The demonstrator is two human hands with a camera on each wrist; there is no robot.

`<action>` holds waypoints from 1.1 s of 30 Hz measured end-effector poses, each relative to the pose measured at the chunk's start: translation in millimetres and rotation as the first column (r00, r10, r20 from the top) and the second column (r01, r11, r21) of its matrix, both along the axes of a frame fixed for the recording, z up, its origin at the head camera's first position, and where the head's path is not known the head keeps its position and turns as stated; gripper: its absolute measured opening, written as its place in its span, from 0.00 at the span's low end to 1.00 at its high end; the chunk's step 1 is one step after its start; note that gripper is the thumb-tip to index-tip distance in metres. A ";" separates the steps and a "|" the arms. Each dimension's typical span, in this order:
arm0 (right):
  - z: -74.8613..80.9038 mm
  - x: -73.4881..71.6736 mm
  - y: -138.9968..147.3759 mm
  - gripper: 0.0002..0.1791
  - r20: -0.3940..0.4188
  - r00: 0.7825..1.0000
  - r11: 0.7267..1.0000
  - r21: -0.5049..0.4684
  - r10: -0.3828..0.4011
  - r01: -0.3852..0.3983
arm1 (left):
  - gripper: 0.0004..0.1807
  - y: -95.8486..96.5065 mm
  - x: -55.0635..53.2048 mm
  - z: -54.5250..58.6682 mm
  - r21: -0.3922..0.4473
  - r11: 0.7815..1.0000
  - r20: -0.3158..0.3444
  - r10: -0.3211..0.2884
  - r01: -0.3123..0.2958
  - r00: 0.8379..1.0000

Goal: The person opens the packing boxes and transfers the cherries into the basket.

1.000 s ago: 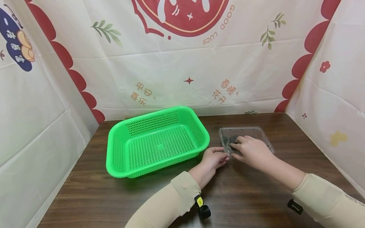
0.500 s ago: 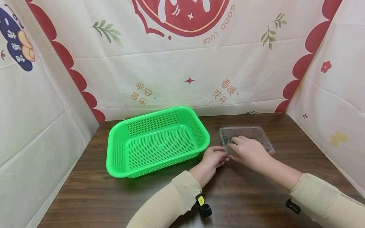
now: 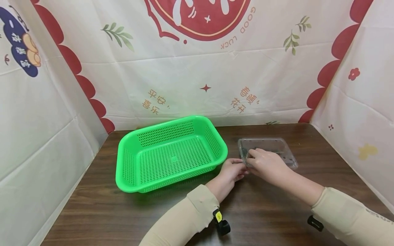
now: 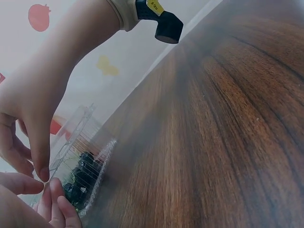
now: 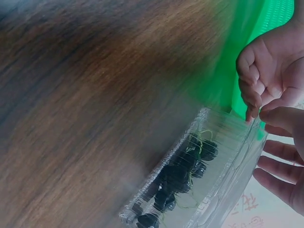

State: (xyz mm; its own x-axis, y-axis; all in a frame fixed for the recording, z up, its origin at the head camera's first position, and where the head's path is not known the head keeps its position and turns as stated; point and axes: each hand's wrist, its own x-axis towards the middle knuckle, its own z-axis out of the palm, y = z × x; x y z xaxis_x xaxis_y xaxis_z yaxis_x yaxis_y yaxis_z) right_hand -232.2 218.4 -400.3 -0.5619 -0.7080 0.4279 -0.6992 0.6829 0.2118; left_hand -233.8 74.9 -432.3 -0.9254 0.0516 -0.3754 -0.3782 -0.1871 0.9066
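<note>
A clear plastic box (image 3: 281, 145) lies on the table, its lid down. Through its wall show several dark, lumpy fruits (image 5: 173, 180) with thin green stems, like mulberries. My left hand (image 3: 229, 174) pinches the near left corner of the box. There my right hand (image 3: 267, 165) meets it, thumb and fingers pinching the lid's edge from above. In the right wrist view, the left hand (image 5: 273, 71) and right hand (image 5: 287, 142) touch at fingertip level on the rim, and the other right fingers reach over the lid's far side. The head view hides the fingertips partly.
An open green plastic basket (image 3: 144, 189) with perforated walls stands left of the box, close to my left hand. The brown wooden table (image 3: 123, 218) is walled by printed white cloth (image 3: 172, 75) at the back and both sides.
My right hand has drawn slightly left across the lid, and its fingers have closed in at the corner beside the left hand. The left hand, box and basket stay in place.
</note>
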 end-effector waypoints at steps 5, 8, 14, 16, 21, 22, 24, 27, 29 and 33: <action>0.0 0.8 -3.6 0.13 -0.016 1.000 1.000 0.009 0.004 -0.004 | 0.05 0.3 0.3 -0.7 0.024 1.000 -0.008 -0.012 0.013 1.000; -1.0 0.6 -6.2 0.14 -0.068 0.997 0.999 0.016 0.038 -0.037 | 0.06 0.5 -0.1 -1.8 0.026 1.000 -0.018 -0.014 0.015 1.000; -5.1 -3.1 -8.6 0.15 -0.140 0.984 0.994 0.009 0.113 -0.113 | 0.07 -1.4 -2.0 -2.6 0.038 0.999 -0.053 -0.024 0.026 0.998; -6.0 -4.0 -8.7 0.15 -0.130 0.984 0.992 -0.001 0.122 -0.123 | 0.07 -1.7 -2.3 -1.8 0.038 0.999 -0.057 -0.028 0.031 0.998; -7.3 -6.5 -9.1 0.18 -0.115 0.986 0.993 0.003 0.119 -0.119 | 0.06 -1.3 -2.7 0.0 0.031 0.999 -0.054 -0.036 0.038 0.998; -7.3 -6.9 -9.1 0.18 -0.116 0.986 0.993 -0.001 0.118 -0.119 | 0.06 -1.2 -2.7 0.4 0.033 0.999 -0.053 -0.038 0.039 0.998; -6.7 -7.7 -8.7 0.19 -0.111 0.986 0.992 -0.017 0.124 -0.127 | 0.07 -0.5 -3.0 0.2 0.050 0.998 -0.057 -0.041 0.044 0.998; -3.1 -9.6 -7.7 0.19 -0.130 0.981 0.986 -0.062 0.144 -0.153 | 0.08 0.3 -2.3 -0.8 0.087 0.995 -0.037 -0.038 0.041 0.999; 0.9 -11.8 -6.9 0.19 -0.152 0.976 0.979 -0.105 0.157 -0.174 | 0.08 1.0 -1.5 -2.4 0.107 0.994 -0.015 -0.032 0.034 0.999; 8.0 -15.4 -4.8 0.17 -0.169 0.970 0.968 -0.151 0.173 -0.199 | 0.08 2.2 -0.2 -3.4 0.125 0.992 -0.001 -0.008 0.009 1.000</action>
